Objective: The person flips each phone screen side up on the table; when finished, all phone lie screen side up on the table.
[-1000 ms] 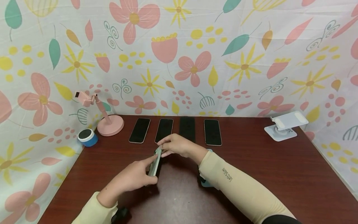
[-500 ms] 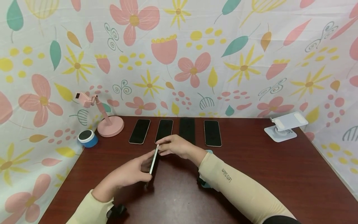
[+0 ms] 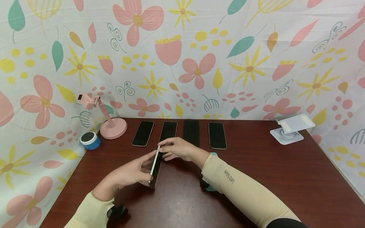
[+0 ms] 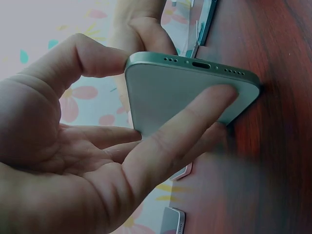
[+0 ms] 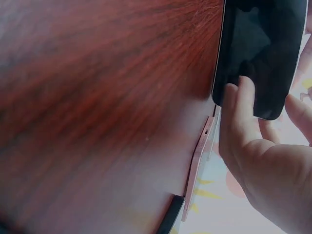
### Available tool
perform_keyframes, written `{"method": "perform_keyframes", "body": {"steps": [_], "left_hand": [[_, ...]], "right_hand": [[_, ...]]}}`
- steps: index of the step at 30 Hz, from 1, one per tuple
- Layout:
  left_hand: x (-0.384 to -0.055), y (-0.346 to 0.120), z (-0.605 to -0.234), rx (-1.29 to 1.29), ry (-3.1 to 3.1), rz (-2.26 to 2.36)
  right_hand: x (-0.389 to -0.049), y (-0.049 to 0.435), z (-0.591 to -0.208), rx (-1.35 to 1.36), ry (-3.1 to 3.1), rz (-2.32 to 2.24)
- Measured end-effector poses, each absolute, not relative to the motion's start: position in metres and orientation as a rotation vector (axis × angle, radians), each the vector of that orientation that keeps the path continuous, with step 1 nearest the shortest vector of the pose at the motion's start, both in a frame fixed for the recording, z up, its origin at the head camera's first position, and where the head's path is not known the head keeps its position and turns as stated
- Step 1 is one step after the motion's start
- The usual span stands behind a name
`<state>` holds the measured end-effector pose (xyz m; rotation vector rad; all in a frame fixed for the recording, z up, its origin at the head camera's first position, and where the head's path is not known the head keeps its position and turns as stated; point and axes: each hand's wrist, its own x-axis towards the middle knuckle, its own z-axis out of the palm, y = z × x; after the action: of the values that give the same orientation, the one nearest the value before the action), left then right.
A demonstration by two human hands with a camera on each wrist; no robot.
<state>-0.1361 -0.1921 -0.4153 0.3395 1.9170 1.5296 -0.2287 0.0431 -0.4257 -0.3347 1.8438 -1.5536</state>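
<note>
Both hands hold one phone [image 3: 155, 169], stood on its long edge just above or on the table [image 3: 182, 202]. My left hand [image 3: 126, 174] grips its near end. In the left wrist view the phone's pale green back [image 4: 161, 87] shows, with one finger laid across it and another digit at a top corner; the charging port faces that camera. My right hand [image 3: 179, 148] pinches the far end. The right wrist view shows the dark screen [image 5: 263, 44], with fingertips on its lower part and another digit at the edge.
Along the back lie a phone [image 3: 143, 133], a second phone [image 3: 168, 130], a dark flat slab [image 3: 191, 131] and another phone [image 3: 217, 135]. A pink stand [image 3: 113, 128] and blue jar [image 3: 90, 141] are left, a white stand [image 3: 286, 136] right. Something light blue [image 3: 214, 154] lies under my right forearm.
The phone has turned about its long axis: its pale green back faced up to the head view before, and now its edge and dark screen side show. My left hand has shifted slightly left.
</note>
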Motion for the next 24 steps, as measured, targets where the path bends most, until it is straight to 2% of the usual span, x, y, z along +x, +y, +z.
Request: {"method": "perform_keyframes", "body": {"steps": [24], "left_hand": [[-0.138, -0.201, -0.427, 0.365, 1.843, 1.592]], "right_hand": [[-0.234, 0.045, -0.429, -0.309, 1.993, -1.379]]}}
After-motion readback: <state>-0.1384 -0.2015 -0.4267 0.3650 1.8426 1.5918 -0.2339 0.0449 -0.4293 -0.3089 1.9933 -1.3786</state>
